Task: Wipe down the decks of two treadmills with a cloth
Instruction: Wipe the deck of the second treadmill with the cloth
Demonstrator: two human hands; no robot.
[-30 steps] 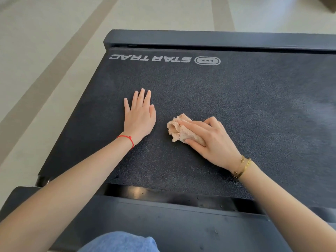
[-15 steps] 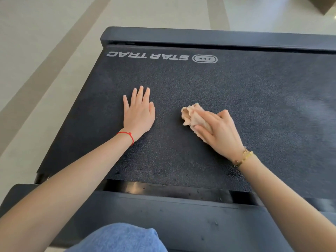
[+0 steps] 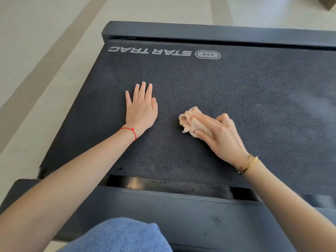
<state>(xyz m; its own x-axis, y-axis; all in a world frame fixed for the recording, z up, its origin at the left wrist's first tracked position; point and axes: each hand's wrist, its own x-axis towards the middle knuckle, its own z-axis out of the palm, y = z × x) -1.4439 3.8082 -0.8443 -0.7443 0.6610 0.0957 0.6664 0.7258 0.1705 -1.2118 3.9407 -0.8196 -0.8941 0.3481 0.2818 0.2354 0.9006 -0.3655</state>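
The black textured treadmill deck (image 3: 236,91) fills the view, with STAR TRAC printed along its far end. My left hand (image 3: 141,110) lies flat on the deck, fingers straight and together, a red string on the wrist. To its right, my right hand (image 3: 220,135) holds a bunched beige cloth (image 3: 188,120) against the deck. Its fingers lie over the cloth and the thumb is tucked at the near side. The cloth sticks out to the left of the fingertips.
A black side rail (image 3: 181,202) runs along the deck's near edge, with a glossy gap between them. Another rail (image 3: 218,33) borders the far side. Pale floor (image 3: 45,70) lies to the left. My knee in blue jeans (image 3: 123,237) shows at the bottom.
My right hand slid the cloth right and away across the deck, then a little back toward my left hand. My left hand stayed flat in place.
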